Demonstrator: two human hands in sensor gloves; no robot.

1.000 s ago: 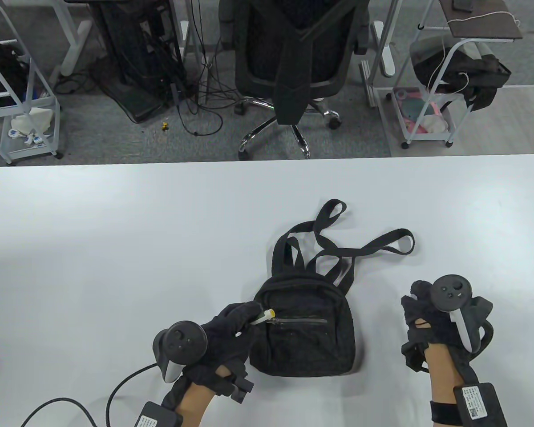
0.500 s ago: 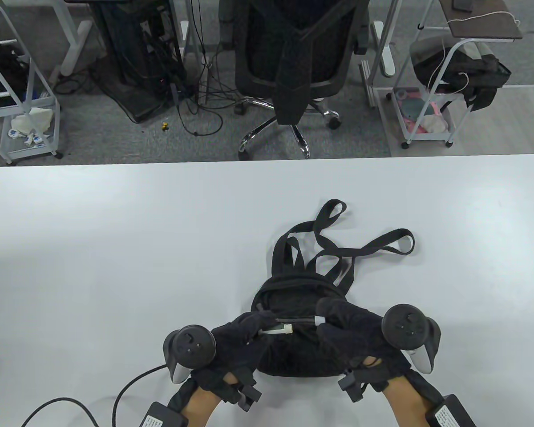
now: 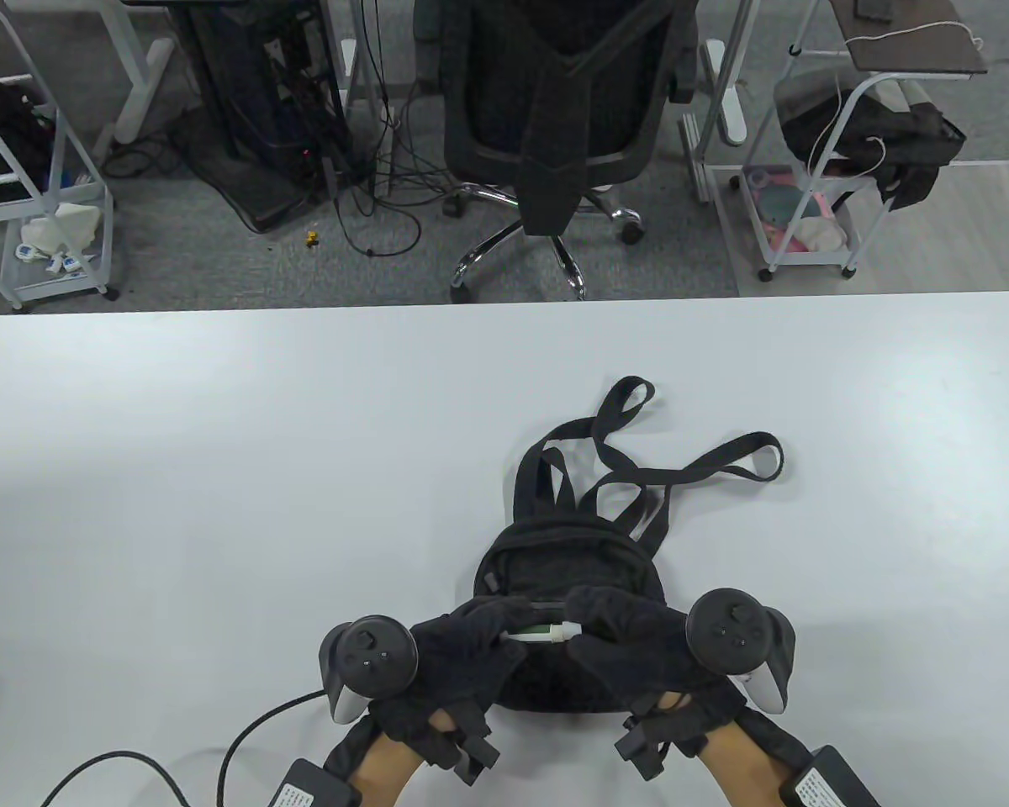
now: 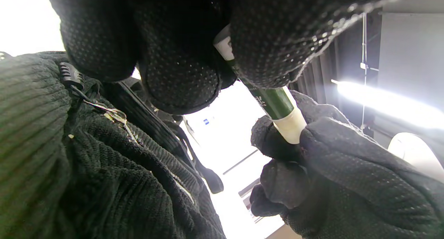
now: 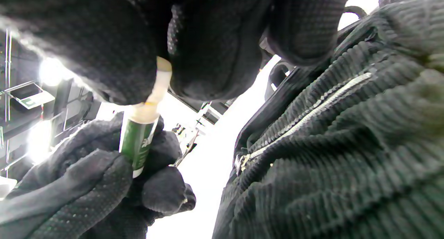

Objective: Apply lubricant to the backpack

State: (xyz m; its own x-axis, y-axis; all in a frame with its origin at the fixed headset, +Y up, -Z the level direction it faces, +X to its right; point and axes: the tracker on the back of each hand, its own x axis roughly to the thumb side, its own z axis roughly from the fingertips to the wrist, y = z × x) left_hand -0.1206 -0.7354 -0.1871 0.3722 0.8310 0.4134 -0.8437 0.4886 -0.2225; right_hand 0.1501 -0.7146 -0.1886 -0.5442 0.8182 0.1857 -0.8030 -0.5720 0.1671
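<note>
We find the left hand [image 3: 462,651] gripping the slim green-and-white lubricant tube [image 3: 542,630]. The right hand [image 3: 631,626] pinches its white tip above the black ribbed fabric backpack [image 3: 546,572].

White desk [image 3: 219,437] under me; beyond it grey carpet floor [image 3: 219,261], black office chair [image 3: 555,109], white wire carts [image 3: 42,218] either side, tangled cables [image 3: 370,168].

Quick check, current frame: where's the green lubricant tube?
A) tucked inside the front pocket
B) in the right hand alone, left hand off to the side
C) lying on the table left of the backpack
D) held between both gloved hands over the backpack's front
D: the left hand grips the green body of the lubricant tube while the right hand pinches its white cap end, both over the front of the backpack.
</note>
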